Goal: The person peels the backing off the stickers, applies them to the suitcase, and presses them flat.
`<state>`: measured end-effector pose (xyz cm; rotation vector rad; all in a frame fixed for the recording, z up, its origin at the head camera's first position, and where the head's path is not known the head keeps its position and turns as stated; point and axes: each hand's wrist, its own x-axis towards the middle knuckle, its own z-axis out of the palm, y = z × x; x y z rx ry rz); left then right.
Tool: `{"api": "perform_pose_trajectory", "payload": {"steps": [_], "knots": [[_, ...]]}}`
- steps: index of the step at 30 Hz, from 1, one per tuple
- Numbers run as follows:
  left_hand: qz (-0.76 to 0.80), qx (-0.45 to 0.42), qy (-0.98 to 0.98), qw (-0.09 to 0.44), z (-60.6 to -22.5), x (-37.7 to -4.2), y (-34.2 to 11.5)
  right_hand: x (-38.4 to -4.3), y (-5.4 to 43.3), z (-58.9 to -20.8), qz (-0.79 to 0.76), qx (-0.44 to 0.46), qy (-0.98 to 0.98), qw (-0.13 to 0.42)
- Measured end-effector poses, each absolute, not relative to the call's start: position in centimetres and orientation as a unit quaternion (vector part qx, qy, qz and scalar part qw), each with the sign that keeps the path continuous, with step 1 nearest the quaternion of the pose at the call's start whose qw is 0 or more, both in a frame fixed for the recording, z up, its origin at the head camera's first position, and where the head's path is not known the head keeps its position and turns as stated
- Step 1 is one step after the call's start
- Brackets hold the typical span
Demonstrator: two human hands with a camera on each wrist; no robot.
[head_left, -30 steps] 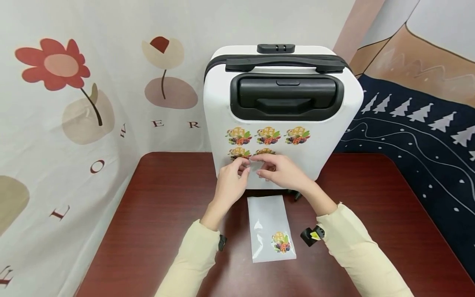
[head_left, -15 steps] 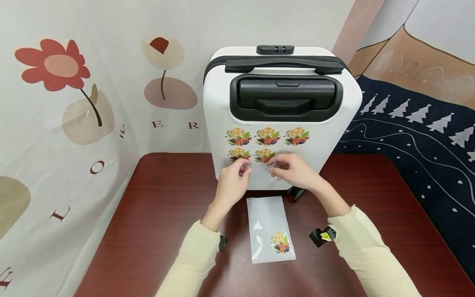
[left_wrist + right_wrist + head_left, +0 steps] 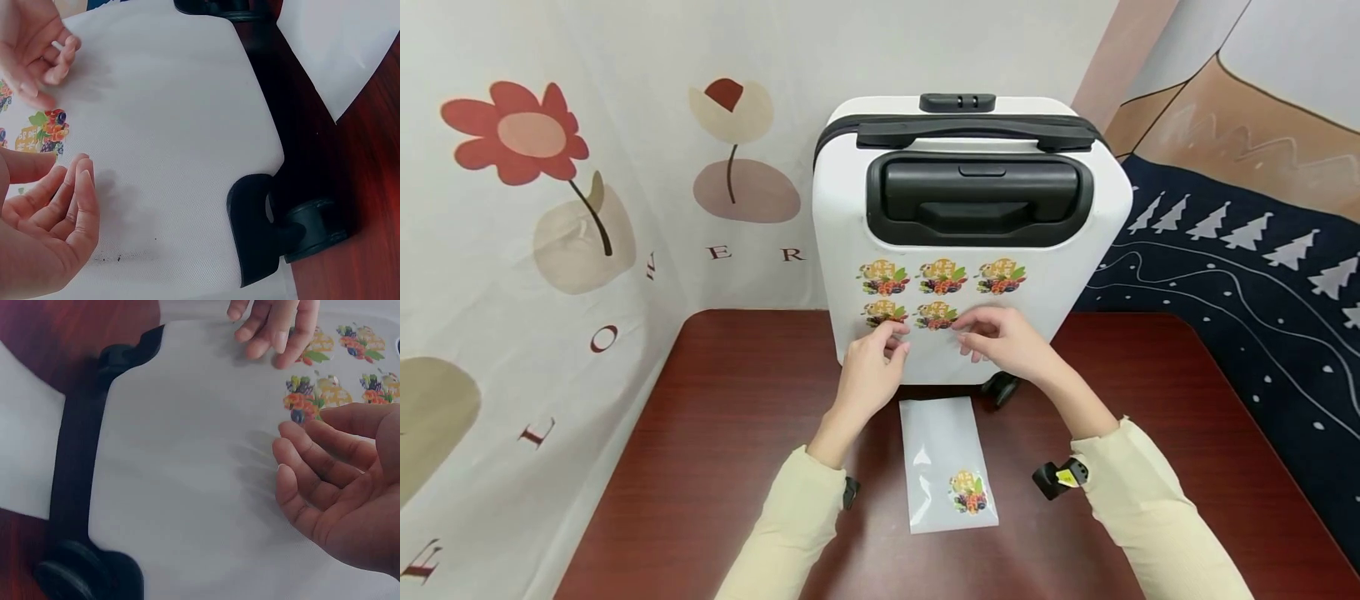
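Observation:
A white suitcase (image 3: 842,208) stands upright with two rows of fruit-print stickers on its front: three in the upper row, two below. My right hand (image 3: 1011,346) is at the right edge of the lower middle sticker (image 3: 936,315), index fingertip right at it, the other fingers loosely bent. That sticker (image 3: 312,395) lies flat in the right wrist view. My left hand (image 3: 871,367) has its fingertips at the bottom of the lower left sticker (image 3: 883,311), partly covering it. Relaxed fingers with nothing between them show on the left hand (image 3: 56,225) in the left wrist view.
On the red-brown table (image 3: 760,417) before the suitcase lies a glossy white sheet (image 3: 932,442) bearing one fruit sticker (image 3: 967,492). Black wheels (image 3: 1000,388) show under the suitcase. Printed cloth (image 3: 647,125) hangs behind and at both sides.
My right hand has drawn back to the right from beside the left hand, uncovering the lower middle sticker. The left hand has stayed almost in place.

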<state>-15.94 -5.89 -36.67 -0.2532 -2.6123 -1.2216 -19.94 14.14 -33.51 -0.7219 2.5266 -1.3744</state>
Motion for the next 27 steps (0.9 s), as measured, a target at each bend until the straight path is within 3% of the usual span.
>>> {"api": "perform_pose_trajectory", "payload": {"steps": [12, 27], "knots": [[-0.424, -0.094, -0.893, 0.120, -36.8, -16.0, -5.7, -19.6, 13.5, -31.9, -0.460, -0.292, 0.836, 0.062], [-0.424, -0.100, -0.893, 0.112, -37.1, -15.9, -6.0, -19.6, 15.0, -33.1, -0.457, -0.247, 0.849, 0.097]]}}
